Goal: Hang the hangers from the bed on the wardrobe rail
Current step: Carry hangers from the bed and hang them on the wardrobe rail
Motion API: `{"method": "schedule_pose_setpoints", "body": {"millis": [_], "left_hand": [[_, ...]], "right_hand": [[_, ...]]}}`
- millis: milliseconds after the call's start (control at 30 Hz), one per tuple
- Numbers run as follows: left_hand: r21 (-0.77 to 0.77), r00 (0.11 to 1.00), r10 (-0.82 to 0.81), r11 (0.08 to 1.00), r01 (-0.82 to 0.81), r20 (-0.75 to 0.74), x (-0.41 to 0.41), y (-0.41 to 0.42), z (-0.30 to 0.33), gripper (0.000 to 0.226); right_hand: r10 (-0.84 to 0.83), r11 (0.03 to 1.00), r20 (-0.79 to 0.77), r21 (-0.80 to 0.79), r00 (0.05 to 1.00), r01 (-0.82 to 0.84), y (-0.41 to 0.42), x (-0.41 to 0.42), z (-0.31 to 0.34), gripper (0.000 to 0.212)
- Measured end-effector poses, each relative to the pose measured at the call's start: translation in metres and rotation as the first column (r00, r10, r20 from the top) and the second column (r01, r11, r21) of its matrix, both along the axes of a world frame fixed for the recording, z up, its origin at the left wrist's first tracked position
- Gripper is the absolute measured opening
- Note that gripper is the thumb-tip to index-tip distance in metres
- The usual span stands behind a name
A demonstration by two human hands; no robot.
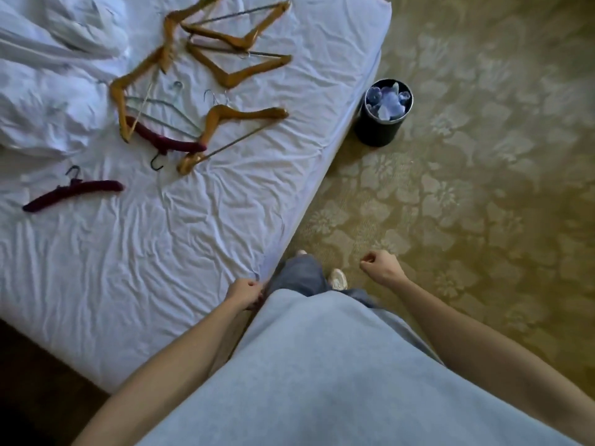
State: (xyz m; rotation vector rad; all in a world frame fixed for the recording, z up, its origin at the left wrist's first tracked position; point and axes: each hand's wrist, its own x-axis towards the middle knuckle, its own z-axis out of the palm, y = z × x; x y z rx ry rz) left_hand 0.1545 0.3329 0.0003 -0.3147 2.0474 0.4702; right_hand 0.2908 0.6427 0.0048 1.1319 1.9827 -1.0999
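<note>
Hangers (206, 75) on bed (161, 252), well apart from left hand (243, 292).

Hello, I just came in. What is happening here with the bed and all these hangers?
A person stands at the corner of the bed, looking down at it. Neither hand holds a hanger: the left hand hangs at the mattress edge and the right hand hangs loosely curled over the carpet. Wooden hangers, wire ones and two padded dark red hangers all lie on the sheet. A black bin stands on the floor beside the bed.
</note>
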Motion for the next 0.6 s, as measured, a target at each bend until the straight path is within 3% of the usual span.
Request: {"method": "schedule_pose_setpoints", "body": {"millis": [200,600], "left_hand": [[-0.001,0.987,0.152,0.988,-0.152,0.044,-0.059,0.025,-0.028,0.027],[0.139,0.964,0.26,0.954,-0.265,0.056,-0.252,0.186,-0.016,0.024]], "right_hand": [[0.155,0.987,-0.063,-0.036,0.986,-0.158,0.043,-0.146,-0.004,0.023],[0.396,0.903,0.143,0.118,0.907,-0.413,0.19,-0.325,-0.003,0.015]]}}
